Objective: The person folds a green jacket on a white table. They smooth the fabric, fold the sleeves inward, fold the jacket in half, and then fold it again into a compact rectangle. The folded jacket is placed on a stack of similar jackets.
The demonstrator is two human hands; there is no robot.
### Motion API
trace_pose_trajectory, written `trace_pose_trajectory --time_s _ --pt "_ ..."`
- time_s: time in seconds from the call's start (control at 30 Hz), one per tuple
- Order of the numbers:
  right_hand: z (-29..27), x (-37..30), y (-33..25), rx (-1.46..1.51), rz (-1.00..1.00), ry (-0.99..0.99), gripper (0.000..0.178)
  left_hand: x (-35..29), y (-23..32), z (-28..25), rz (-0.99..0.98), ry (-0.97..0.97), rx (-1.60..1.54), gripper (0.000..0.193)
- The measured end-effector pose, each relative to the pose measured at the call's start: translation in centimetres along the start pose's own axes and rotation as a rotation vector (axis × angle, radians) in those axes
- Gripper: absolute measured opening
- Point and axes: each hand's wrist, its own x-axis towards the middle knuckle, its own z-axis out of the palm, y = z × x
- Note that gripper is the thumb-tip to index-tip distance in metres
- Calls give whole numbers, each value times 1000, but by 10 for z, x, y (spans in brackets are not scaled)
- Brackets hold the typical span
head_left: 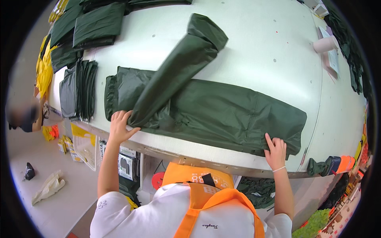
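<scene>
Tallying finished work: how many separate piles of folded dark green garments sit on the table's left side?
2: a flat folded pile at the far left corner, and a stack stood on edge near the left hand. More may be hidden beyond the rim.

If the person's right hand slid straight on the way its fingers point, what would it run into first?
The right hand lies flat on the near edge of the dark green garment, fingers pointing away across the table. It would likely just cross more of that garment, then bare tabletop.
</scene>
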Motion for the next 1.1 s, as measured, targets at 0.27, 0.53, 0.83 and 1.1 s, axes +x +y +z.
trace_pose_trajectory --time_s 0.27,0.53,0.83,1.1 --pt "24 -21 -3 -17 82 -15 48 -2 -27 -7 70 -161 60 26" --pt "22 -16 -32 -225 288 -367 34 -16 -39 49 -106 -264 -95 31" --pt "-61 309 -90 500 -39 283 39 -32 -28 40 -87 -269 -127 35" --pt "-106 279 -82 492 180 -35 46 -24 -37 25 -26 -287 -359 40"
